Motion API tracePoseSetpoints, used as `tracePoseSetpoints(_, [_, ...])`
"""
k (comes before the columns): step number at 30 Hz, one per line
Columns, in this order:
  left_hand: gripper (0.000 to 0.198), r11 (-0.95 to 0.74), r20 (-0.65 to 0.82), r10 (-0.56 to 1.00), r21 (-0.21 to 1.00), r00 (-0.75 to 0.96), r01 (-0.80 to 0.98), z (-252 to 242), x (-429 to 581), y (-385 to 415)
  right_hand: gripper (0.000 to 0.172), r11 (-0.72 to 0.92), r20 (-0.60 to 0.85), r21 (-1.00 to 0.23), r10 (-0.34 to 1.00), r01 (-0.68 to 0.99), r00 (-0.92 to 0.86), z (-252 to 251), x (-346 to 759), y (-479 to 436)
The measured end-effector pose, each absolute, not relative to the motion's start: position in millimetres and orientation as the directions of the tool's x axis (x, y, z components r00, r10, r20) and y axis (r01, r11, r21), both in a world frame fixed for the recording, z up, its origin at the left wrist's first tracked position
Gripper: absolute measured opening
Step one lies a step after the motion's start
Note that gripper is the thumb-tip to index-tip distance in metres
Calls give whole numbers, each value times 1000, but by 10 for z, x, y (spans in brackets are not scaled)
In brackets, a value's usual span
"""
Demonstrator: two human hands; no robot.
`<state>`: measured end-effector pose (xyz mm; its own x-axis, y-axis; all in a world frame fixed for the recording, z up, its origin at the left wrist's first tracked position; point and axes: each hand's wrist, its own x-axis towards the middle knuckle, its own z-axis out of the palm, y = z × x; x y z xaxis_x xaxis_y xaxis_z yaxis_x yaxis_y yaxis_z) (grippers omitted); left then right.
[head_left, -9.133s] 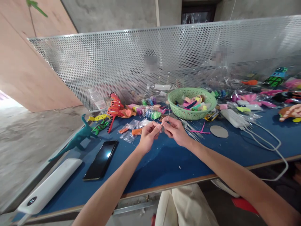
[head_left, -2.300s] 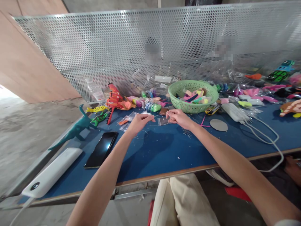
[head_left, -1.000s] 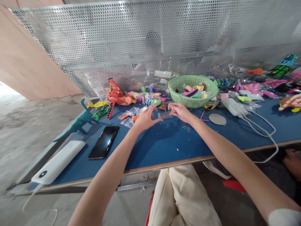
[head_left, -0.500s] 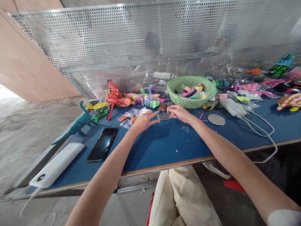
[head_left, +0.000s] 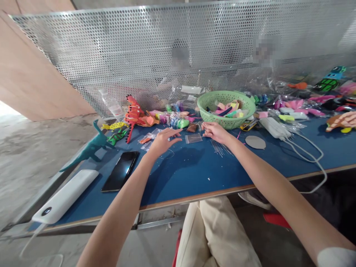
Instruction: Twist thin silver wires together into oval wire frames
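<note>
My right hand [head_left: 214, 132] is closed in a pinch beside the green basket, and a thin pale thread [head_left: 199, 127] curves from its fingertips. My left hand [head_left: 164, 141] hovers left of it, thumb and forefinger apart. The thread seems to run over towards the left fingertips; whether it touches them I cannot tell. A loose loop of thread shows below the left hand. Between the hands a small brown piece [head_left: 191, 128] lies behind a small clear plastic bag [head_left: 194, 138]. Several thin metal wires [head_left: 219, 148] lie under the right wrist.
The green basket [head_left: 204, 118] holds colourful foam pieces. On the left are a teal dinosaur [head_left: 93, 146], a phone [head_left: 121, 170] and a white power bank [head_left: 66, 196]. A grey oval [head_left: 255, 142] and a white cabled block [head_left: 274, 128] lie right. Perforated metal [head_left: 125, 48] stands behind.
My hands have moved apart: the left has drawn back to the left, the right slightly right. The brown piece and clear bag between them show more fully.
</note>
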<state>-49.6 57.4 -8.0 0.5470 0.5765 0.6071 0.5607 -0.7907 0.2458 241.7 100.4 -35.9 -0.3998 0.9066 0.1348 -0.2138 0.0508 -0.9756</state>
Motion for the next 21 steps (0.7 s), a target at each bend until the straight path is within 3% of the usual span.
tracePoseSetpoints(5, [19,-808,610,553,225,567,545,-46,-507,532,34,28,109,-982,894,-189,-435,-354,2508,1052])
tracePoseSetpoints(16, [20,-816,515,509,35,689,577,-20,-489,526,34,24,82,-991,882,-129,-465,-352,2579,1066])
tracePoseSetpoints(21, [18,-832,517,504,74,692,550,-33,-486,526,37,51,101,-991,891,-124,-442,-364,2554,1078])
